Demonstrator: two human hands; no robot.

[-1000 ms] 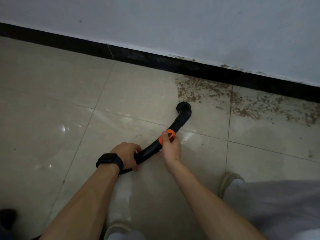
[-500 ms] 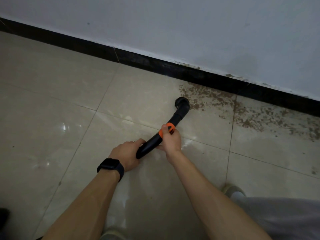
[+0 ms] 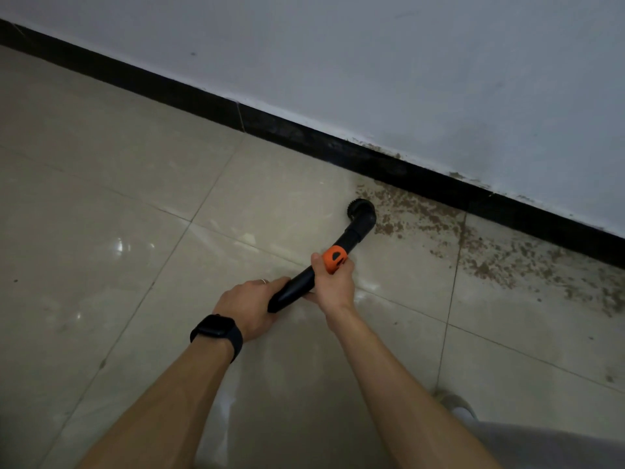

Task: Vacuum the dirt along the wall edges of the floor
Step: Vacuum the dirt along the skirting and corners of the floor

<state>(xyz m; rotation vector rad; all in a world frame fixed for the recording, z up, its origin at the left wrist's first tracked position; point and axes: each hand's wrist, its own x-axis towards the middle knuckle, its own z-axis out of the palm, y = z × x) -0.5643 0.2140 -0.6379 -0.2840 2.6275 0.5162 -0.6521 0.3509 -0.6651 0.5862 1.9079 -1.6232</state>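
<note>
Vacuuming dirt (image 3: 422,211) at the floor's wall edge, early in the job by the look of it.
Holding the tube (image 3: 297,286) two-handed: left grip (image 3: 248,308) wrapped round its near end, right grip (image 3: 333,282) curled round it just behind the orange collar (image 3: 334,258). Resting the nozzle (image 3: 362,211) on the floor (image 3: 135,198) at the left fringe of the dirt, just short of the skirting (image 3: 338,147). Looking clean leftward along the skirting; judged mostly undone rightward, with brown specks thick against the skirting and scattered on toward the right. Calling for rightward passes tight to the wall (image 3: 406,62).
</note>
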